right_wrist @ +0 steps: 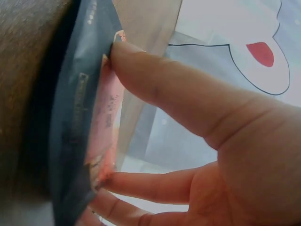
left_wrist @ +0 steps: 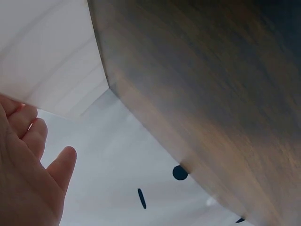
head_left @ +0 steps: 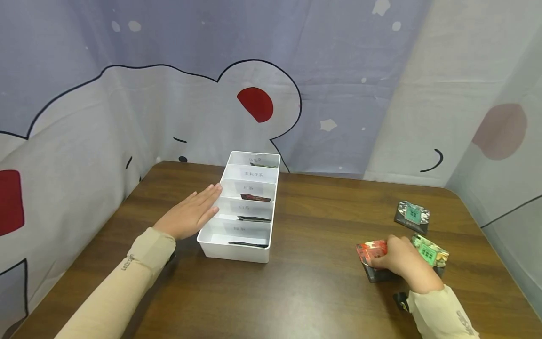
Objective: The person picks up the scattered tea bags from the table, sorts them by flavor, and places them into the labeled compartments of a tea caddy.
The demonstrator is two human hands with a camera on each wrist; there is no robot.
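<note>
My left hand point(head_left: 189, 213) lies with straight fingers against the left wall of a white divided box point(head_left: 243, 252). In the left wrist view its fingertips point(left_wrist: 27, 117) touch the box's side. Over at the right, my right hand point(head_left: 404, 260) holds a red and black tea packet point(head_left: 372, 250) by its edges. In the right wrist view, the thumb is on one edge of this packet point(right_wrist: 106, 113) and the fingers are on the opposite one. A green and black tea packet point(head_left: 429, 250) lies beside that hand, partly hidden by it. Behind is a teal and black packet point(head_left: 412, 214).
The box has labelled compartments in a row; several hold a thin packet, such as the dark red one point(head_left: 256, 197) and the black one point(head_left: 248, 244). All stands on a brown wooden table point(head_left: 313, 282). A patterned curtain point(head_left: 338, 94) hangs along the table's back and sides.
</note>
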